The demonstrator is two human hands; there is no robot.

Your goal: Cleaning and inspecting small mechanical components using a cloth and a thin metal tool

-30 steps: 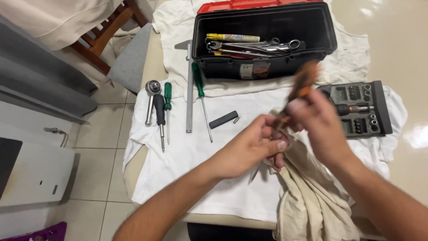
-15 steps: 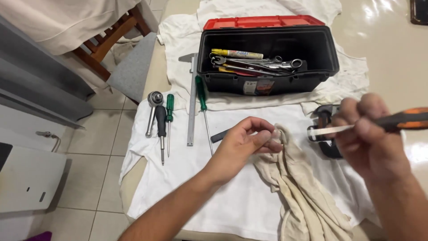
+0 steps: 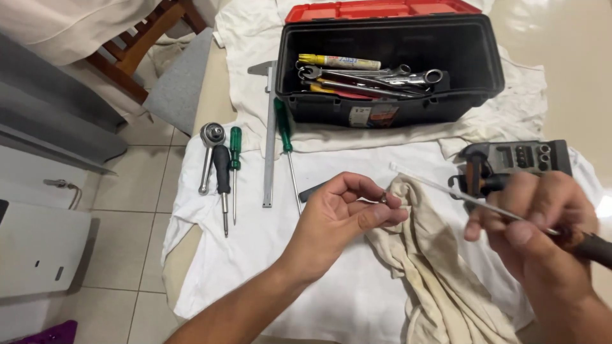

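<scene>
Toolbox (image 3: 389,105) behind rag (image 3: 433,267), screwdrivers (image 3: 228,172) left, socket case (image 3: 523,158) right

A long thin screwdriver (image 3: 446,190) (dark handle, orange bit) slants up above a crumpled cream rag (image 3: 433,274) on the white cloth.

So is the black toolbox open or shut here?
Open. The toolbox has its red lid swung back behind it, and the wrenches and a yellow-capped tube inside are in plain view.

Home room: tiled floor (image 3: 137,191), wooden chair (image 3: 137,48), cloth-covered table (image 3: 268,255), open toolbox (image 3: 389,64).
</scene>
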